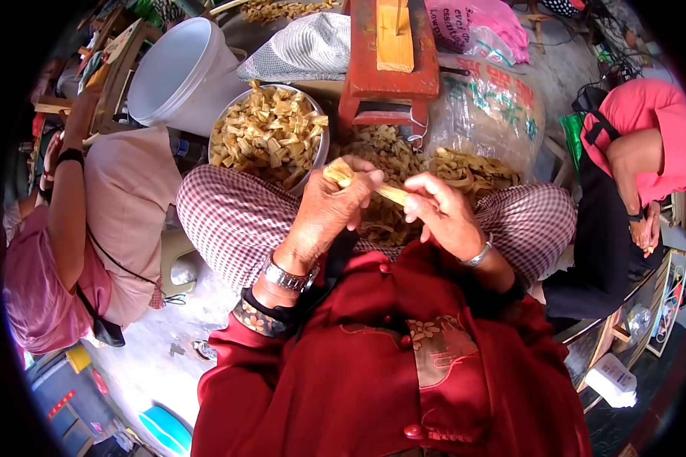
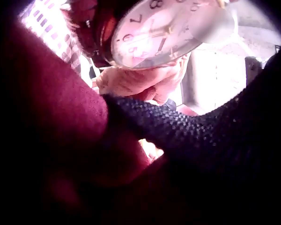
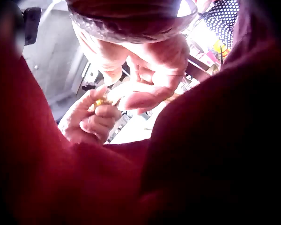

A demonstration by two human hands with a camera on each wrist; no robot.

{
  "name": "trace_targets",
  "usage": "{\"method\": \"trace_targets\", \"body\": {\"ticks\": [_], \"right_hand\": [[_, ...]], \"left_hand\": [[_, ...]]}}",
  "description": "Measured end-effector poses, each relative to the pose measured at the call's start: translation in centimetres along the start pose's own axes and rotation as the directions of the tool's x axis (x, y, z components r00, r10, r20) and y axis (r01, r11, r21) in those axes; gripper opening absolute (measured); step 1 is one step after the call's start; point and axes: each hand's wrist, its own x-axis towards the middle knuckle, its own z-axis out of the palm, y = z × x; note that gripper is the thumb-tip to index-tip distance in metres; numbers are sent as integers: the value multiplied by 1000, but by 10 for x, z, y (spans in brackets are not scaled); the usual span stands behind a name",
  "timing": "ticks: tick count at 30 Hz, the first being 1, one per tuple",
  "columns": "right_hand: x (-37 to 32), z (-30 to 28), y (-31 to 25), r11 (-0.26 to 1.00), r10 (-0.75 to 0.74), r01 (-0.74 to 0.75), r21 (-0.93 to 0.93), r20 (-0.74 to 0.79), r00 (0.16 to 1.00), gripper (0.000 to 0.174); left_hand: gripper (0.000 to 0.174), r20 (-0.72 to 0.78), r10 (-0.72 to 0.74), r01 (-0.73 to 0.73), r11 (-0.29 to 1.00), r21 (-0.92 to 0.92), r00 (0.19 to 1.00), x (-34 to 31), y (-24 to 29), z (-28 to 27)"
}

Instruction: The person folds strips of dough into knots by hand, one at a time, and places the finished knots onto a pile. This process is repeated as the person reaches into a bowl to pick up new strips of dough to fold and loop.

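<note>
A yellow-brown dried strip [image 1: 392, 193], folded into a bundle at one end, spans both hands above the lap. My left hand [image 1: 328, 204] grips the bundled end, its tip poking out above the fist. At the strip's other end, my right hand [image 1: 448, 219] pinches it between thumb and forefinger, the other fingers loosely bent. The right wrist view shows the left hand [image 3: 91, 119] curled round a yellowish bit beside the right hand [image 3: 150, 70]. In the left wrist view a watch [image 2: 154, 35] and dark cuff hide most of the hand.
A basin [image 1: 325, 152] heaped with folded dried pieces stands by the left knee. Loose strips [image 1: 472, 171] lie between the legs. Ahead are a red wooden stool [image 1: 351, 99], a white bucket [image 1: 168, 76] and a clear plastic sack [image 1: 484, 114]. People sit on both sides.
</note>
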Motion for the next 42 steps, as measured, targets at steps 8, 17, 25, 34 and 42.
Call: {"method": "trace_targets", "body": {"ticks": [8,17,25,34,42], "right_hand": [[14,-18,-34,917,-269,290,-275,113,957,28],[101,-79,-106,595,-525,338,-729,-35,850,27],[170,-103,-106,283,-631,127,-951,-84,772,19],[112,-87,-47,786,-411,221,-577,-221,885,25],[41,10,-34,664,-568,461,-588,4,823,15]], "left_hand": [[2,-47,157,-163,933,-322,987,6,28,-18],[14,-17,367,-367,929,-33,930,96,109,1],[10,-34,551,-522,807,275,834,185,123,1],[24,-23,261,-223,866,448,965,117,102,-3],[41,120,11,-49,946,320,993,65,-16,-36]]}}
